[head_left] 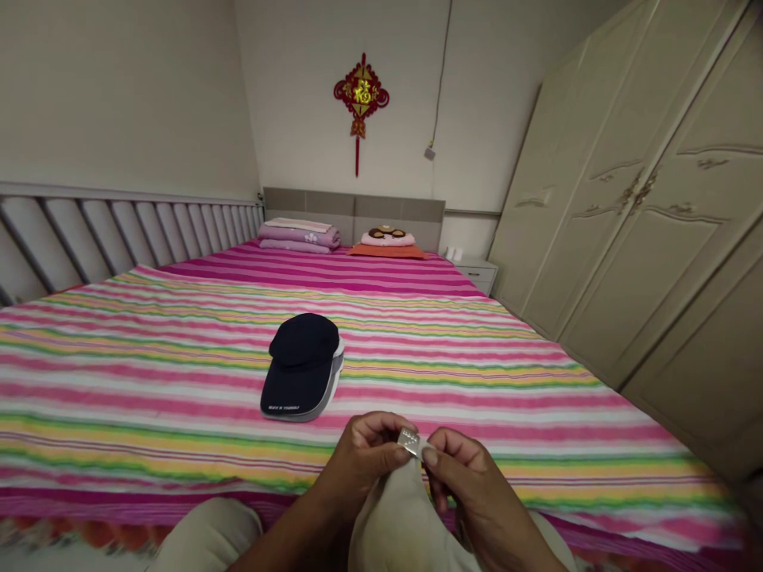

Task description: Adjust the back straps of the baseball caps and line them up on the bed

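A pale beige cap [396,520] hangs below my two hands, close to my lap, its lower part cut off by the frame. Between thumb and forefinger, my left hand [373,449] pinches the silver metal buckle [408,441] on the cap's strap. Just right of the buckle, my right hand [468,473] is closed on the light strap [422,446]. Farther forward on the bed lies a dark navy cap [304,349] with white lettering on its brim. It rests on top of grey and white caps [338,367], of which only the edges show.
The bed carries a striped sheet [477,365]. Folded purple bedding [298,236] and a pink folded item on orange cloth [387,246] sit by the headboard [393,208]. A slatted rail [119,230] runs along the left; a wardrobe [596,199] and nightstand [480,274] stand right.
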`<move>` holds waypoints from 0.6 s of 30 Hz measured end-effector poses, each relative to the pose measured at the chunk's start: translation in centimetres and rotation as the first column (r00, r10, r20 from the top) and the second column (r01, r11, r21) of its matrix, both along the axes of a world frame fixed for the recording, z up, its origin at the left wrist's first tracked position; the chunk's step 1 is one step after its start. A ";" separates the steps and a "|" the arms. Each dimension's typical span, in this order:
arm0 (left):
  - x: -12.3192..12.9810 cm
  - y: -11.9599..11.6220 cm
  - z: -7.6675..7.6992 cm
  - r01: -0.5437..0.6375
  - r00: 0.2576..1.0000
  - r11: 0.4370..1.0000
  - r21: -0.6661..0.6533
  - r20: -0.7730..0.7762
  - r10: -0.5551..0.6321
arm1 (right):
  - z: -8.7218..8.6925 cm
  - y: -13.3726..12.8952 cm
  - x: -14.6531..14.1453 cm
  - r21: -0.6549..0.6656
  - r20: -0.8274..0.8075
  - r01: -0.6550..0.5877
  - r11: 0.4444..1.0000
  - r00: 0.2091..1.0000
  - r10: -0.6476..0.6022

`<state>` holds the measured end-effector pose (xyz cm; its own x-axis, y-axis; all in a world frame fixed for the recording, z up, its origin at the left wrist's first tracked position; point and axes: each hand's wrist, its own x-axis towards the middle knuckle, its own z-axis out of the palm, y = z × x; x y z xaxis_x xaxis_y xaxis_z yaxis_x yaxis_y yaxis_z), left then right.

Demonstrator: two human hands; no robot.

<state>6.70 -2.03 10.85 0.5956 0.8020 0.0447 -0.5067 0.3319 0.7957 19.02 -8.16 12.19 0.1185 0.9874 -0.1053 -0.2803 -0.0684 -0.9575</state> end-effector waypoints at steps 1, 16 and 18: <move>0.0 -0.1 0.1 0.000 1.000 1.000 0.008 -0.007 0.000 | 0.0 -0.1 0.0 0.001 -0.005 0.000 1.000 1.000 0.000; -0.1 0.0 -0.2 0.011 0.997 0.969 0.247 -0.072 0.007 | 0.4 -0.6 -0.6 0.002 -0.069 -0.012 1.000 0.998 0.012; -0.3 0.0 -0.1 0.006 0.997 0.963 0.271 -0.074 0.014 | 0.6 -0.7 -0.6 0.003 -0.068 -0.033 0.999 0.997 0.033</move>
<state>6.39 -2.00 10.75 0.6023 0.7684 0.2165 -0.4438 0.0969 0.8909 18.38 -8.82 12.78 0.0783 0.9909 -0.1097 -0.3420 -0.0766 -0.9366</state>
